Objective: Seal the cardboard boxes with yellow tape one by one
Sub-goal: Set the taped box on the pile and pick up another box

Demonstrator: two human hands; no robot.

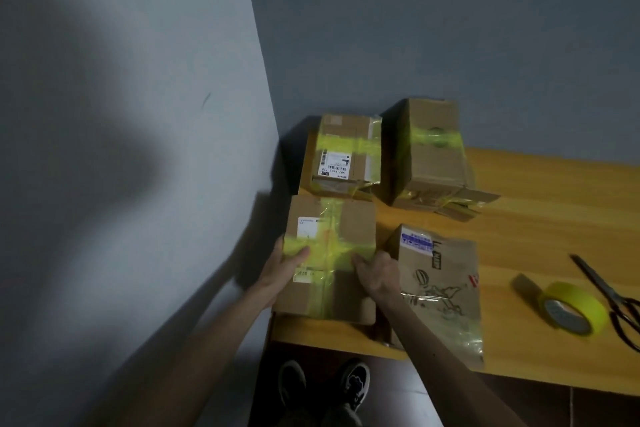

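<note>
Left hand (pixel 286 265) and right hand (pixel 378 274) grip sides of cross-taped box (pixel 330 239). Labelled box (pixel 348 149) above it and tall box (pixel 433 152) mid-frame taped too. Printed box (pixel 441 284) right of it lacks yellow tape: probably last.

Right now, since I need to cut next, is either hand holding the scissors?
No, the scissors lie on the table; the left hand and right hand hold a taped box.

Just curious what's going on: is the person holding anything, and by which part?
The near-left cardboard box, crossed with yellow tape: left hand on its left edge, right hand on its right edge.
</note>
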